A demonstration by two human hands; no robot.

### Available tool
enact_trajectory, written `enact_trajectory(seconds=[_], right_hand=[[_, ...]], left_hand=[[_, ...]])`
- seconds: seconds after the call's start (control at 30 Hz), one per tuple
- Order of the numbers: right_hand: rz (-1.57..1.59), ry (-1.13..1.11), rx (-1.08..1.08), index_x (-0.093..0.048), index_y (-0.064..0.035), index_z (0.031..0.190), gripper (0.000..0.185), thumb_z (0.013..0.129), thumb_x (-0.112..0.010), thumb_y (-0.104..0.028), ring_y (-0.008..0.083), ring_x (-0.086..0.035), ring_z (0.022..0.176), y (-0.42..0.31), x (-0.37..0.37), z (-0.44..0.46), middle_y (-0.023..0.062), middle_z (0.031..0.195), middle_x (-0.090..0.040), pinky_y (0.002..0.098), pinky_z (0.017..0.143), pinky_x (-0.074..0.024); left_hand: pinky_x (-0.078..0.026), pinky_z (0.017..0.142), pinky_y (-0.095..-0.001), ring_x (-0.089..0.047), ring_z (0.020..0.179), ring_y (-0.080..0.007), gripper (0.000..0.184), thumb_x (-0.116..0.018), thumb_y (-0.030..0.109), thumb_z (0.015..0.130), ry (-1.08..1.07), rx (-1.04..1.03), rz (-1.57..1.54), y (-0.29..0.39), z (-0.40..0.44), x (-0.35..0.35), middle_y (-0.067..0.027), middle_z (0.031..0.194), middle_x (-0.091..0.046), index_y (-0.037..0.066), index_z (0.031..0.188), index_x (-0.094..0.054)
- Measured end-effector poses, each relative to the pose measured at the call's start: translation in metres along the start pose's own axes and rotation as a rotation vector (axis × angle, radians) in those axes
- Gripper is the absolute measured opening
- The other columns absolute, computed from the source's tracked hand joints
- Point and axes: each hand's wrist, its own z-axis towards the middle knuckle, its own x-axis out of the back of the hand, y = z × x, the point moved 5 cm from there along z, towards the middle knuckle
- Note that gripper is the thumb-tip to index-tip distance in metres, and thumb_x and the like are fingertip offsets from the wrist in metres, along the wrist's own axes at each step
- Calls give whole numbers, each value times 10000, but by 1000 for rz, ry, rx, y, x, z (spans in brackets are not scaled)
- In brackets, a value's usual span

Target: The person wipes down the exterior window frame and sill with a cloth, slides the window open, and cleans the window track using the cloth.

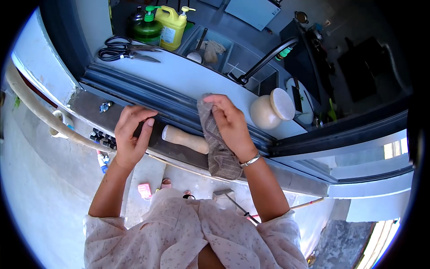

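My right hand point(230, 125), with a bracelet at its wrist, is closed on a grey-brown cloth point(219, 154) that hangs over the window ledge. My left hand point(134, 136) is over the ledge further left, fingers bent and thumb apart, with nothing in it. Between the two hands a pale, smooth piece shaped like a pestle point(184, 139) lies on the dark outer sill. Its right end touches or sits behind the cloth; I cannot tell which. To the right of my right hand, a pale round pot with a wide disc-like rim point(271, 110) rests on the white inner ledge.
Scissors point(127, 48) lie on the inner ledge beside a green bottle point(145, 30) and a yellow pump jug point(171, 29). Beyond are a sink point(237, 56) and black faucet point(264, 60). The window track point(148, 94) runs along the ledge. A pink object point(144, 191) is on the floor.
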Motion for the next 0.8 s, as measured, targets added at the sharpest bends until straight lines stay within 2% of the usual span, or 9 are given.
enact_trajectory(seconds=[0.13,0.17,0.3,0.5,0.6,0.67,0.73,0.77,0.8], right_hand=[[619,225,-42,-583,-42,1177,266,1004,-404,49,71,-567,1016,16,21,-14,4,1119,-634,241,922,-449],[760,271,-42,-580,-40,1165,284,990,-385,71,73,-568,1017,10,27,-17,17,1110,-641,223,936,-422],[847,360,-80,-582,-37,1164,272,987,-398,57,84,-580,1009,15,36,-34,30,1110,-645,234,914,-430],[828,356,-56,-560,-35,1200,348,943,-397,136,85,-582,1047,11,29,-31,35,1137,-642,214,934,-426],[702,326,2,-545,-34,1221,419,901,-402,198,98,-582,1085,12,27,-21,39,1168,-638,214,948,-425],[658,310,-10,-557,-47,1239,455,891,-419,211,114,-602,1065,13,25,-12,46,1147,-650,243,940,-449],[294,249,1,-574,-64,1256,472,890,-433,199,114,-618,1033,3,21,0,63,1112,-665,253,919,-464],[180,190,47,-591,-99,1301,508,879,-498,168,193,-664,988,-3,19,6,107,1076,-679,302,909,-500],[181,184,50,-591,-99,1301,508,879,-498,168,193,-664,988,-6,17,11,107,1076,-679,302,909,-500]], left_hand=[[-493,794,-332,-615,881,-261,157,-684,-30,876,-25,-25,-21,7,15,1,-126,965,-649,11,1023,-720],[-495,789,-333,-616,876,-258,159,-695,-29,864,-60,-10,-39,6,20,-2,-120,960,-650,19,1013,-726],[-509,781,-348,-631,883,-265,118,-731,1,837,-185,-15,7,7,49,-19,-95,944,-650,33,950,-734],[-515,774,-373,-630,908,-282,109,-736,38,829,-429,-194,237,8,66,-49,-97,946,-631,41,938,-733],[-517,768,-363,-634,901,-283,95,-724,35,846,-393,-169,177,12,66,-51,-100,944,-629,40,941,-732],[-517,774,-350,-641,897,-278,102,-709,14,858,-339,4,71,9,63,-43,-99,957,-639,41,953,-734],[-514,777,-343,-644,893,-275,110,-709,5,857,-293,56,56,3,58,-34,-100,964,-643,40,958,-736],[-512,780,-336,-646,889,-271,118,-709,-3,857,-250,106,32,-1,55,-28,-101,971,-647,39,963,-739],[-512,780,-336,-646,889,-271,118,-709,-3,857,-245,109,36,-2,50,-24,-101,971,-647,39,963,-739]])
